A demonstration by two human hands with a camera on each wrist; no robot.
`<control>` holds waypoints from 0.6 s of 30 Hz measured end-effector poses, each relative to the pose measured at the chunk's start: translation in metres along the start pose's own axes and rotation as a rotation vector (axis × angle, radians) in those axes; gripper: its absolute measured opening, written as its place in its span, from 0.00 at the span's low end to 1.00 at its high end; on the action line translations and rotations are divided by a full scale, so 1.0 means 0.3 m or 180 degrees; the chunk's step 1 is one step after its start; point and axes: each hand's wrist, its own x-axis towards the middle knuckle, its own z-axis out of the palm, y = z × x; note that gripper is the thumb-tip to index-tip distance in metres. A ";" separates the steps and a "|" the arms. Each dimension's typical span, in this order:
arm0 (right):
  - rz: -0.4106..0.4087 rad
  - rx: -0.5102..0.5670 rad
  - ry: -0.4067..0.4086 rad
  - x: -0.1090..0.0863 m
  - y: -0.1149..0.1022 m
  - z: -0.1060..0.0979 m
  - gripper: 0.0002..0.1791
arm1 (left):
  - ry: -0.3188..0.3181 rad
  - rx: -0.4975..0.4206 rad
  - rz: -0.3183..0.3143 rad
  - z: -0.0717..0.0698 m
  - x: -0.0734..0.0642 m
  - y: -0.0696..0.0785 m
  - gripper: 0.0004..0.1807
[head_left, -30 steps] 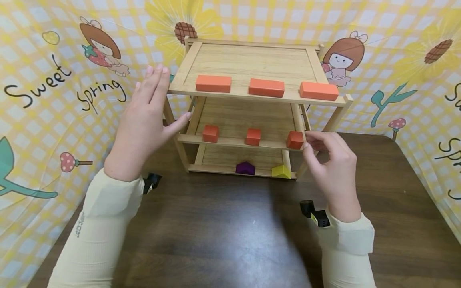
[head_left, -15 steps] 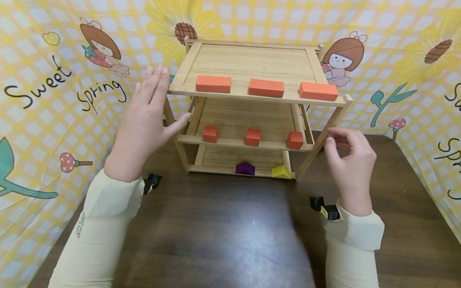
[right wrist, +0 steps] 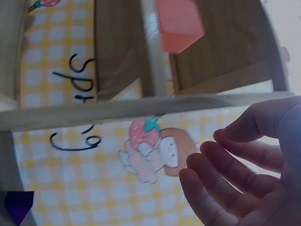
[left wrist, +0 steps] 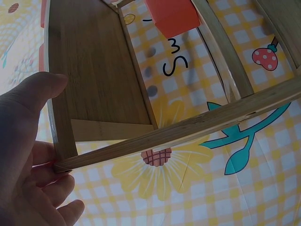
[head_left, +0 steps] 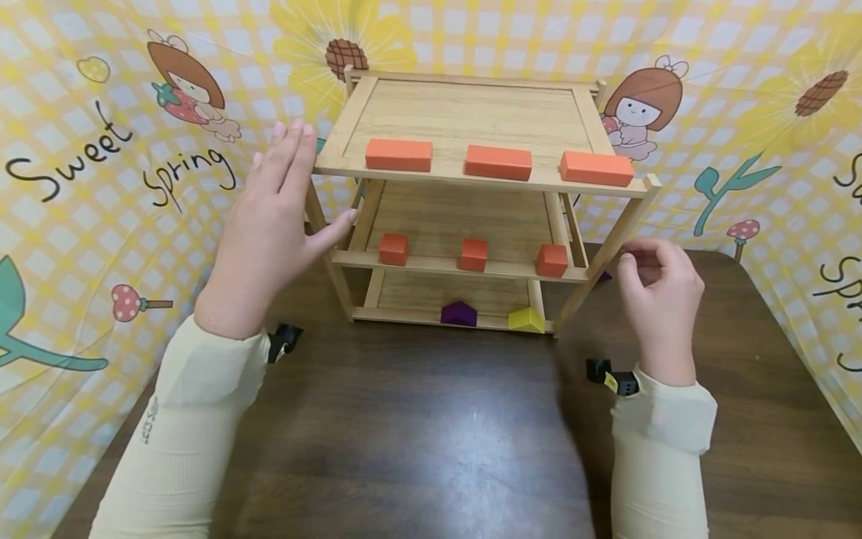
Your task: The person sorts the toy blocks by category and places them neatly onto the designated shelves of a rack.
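Note:
A three-tier wooden shelf rack [head_left: 471, 112] stands on the table. My left hand [head_left: 269, 217] holds the rack's left front corner, fingers along the outside and thumb at the front; the left wrist view shows the thumb [left wrist: 51, 84] against the wood. Beside the right front post, apart from it, my right hand [head_left: 663, 299] hovers with loosely bent fingers and nothing in them. Three orange rectangular blocks [head_left: 498, 163] line the top tier's front. Three red blocks [head_left: 474, 255] sit along the middle tier, the rightmost block [head_left: 551, 260] nearest my right hand.
On the bottom tier's front edge are a purple block [head_left: 459, 314] and a yellow block [head_left: 526, 320]. Another purple block [head_left: 605, 276] is partly visible right of the rack. Patterned checked cloth [head_left: 741, 112] surrounds the dark table [head_left: 404, 434].
My right hand has moved right, away from the rightmost red block on the middle tier, which stays in place. The left hand has kept its place on the rack.

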 end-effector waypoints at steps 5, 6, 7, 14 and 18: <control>0.0161 -0.0167 -0.0128 0.010 0.054 0.018 0.12 | -0.0012 0.0002 -0.0011 -0.001 0.000 -0.002 0.49; 0.0210 -0.0205 -0.0158 0.011 0.062 0.021 0.12 | -0.0013 0.0002 -0.0015 -0.001 -0.001 -0.003 0.49; 0.0266 -0.0241 -0.0200 0.013 0.071 0.024 0.12 | -0.0012 0.0004 -0.0015 -0.001 -0.001 -0.003 0.48; 0.0645 -0.0445 -0.0585 0.020 0.125 0.040 0.15 | -0.0022 0.0007 -0.0019 -0.004 -0.002 -0.003 0.48; 0.0738 -0.0481 -0.0752 0.033 0.142 0.049 0.15 | -0.0012 0.0012 0.0018 -0.005 0.001 -0.001 0.47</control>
